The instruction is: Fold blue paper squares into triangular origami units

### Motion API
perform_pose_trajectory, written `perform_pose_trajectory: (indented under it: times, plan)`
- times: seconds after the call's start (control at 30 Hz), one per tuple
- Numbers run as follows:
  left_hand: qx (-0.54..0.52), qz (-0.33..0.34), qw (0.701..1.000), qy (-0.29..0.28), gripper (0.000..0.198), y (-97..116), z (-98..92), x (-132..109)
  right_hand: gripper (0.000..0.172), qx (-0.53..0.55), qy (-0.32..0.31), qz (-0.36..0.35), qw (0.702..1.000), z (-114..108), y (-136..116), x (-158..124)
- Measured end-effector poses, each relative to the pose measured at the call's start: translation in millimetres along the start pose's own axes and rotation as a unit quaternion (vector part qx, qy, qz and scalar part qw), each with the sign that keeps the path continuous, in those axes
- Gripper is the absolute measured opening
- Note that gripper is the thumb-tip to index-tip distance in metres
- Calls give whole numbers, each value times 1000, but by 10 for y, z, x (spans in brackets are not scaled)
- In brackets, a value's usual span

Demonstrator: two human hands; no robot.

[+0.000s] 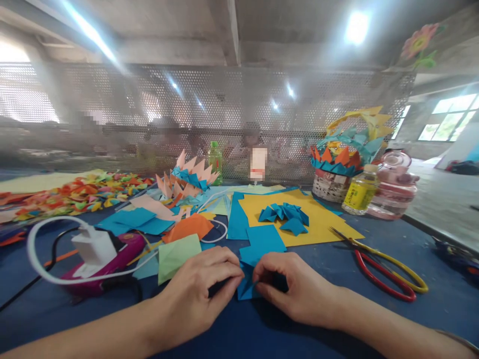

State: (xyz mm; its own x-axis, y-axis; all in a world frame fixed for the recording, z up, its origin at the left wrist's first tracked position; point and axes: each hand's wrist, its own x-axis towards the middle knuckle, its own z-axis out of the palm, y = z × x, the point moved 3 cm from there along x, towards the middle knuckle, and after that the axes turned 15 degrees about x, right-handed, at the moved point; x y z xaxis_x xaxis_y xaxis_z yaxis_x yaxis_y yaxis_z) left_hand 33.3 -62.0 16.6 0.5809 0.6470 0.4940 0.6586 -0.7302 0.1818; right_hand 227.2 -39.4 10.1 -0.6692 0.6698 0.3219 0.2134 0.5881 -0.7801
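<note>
Between my two hands is a small piece of folded blue paper (247, 286), creased to a point. My left hand (213, 279) pinches its left side, and the fingers of my right hand (282, 284) are closed on its right side. Just behind lie flat blue paper squares (265, 238). Farther back, several folded blue paper pieces (284, 214) rest in a small pile on a big yellow sheet (318, 232). Scissors (381, 267) with one red and one yellow handle lie on the table to the right of my right hand.
On the left stand a purple power strip (130, 249) with a white charger (95, 247) and cables. Behind are a heap of colourful folded paper (90, 192) and a peach-and-blue paper model (190, 174). A paper basket (333, 184), a yellow-labelled bottle (361, 192) and a pink jug (394, 194) stand back right.
</note>
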Motion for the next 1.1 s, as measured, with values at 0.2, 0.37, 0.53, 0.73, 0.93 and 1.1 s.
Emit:
perform_pose_trajectory:
  times: [0.2,0.37,0.53,0.73,0.93,1.1]
  plan:
    - [-5,-17,998,-53,30,-125,80,4,12,-3,-3,-1,1000,15,27,-16]
    - [-30,-23,993,-115,25,-164,120,50,13,9,19,39,999,30,86,4]
    - [-39,-29,992,-113,16,-166,111,82,15,-10,21,2,1000,30,99,10]
    - [-66,-31,990,-117,16,-130,51,112,22,-49,-47,-118,991,31,-2,-43]
    - [-81,-32,988,-124,14,-140,50,94,37,-113,-125,-170,971,27,-106,-87]
    - [-78,-32,989,-125,14,-153,116,104,42,-140,-150,-169,964,31,-111,-89]
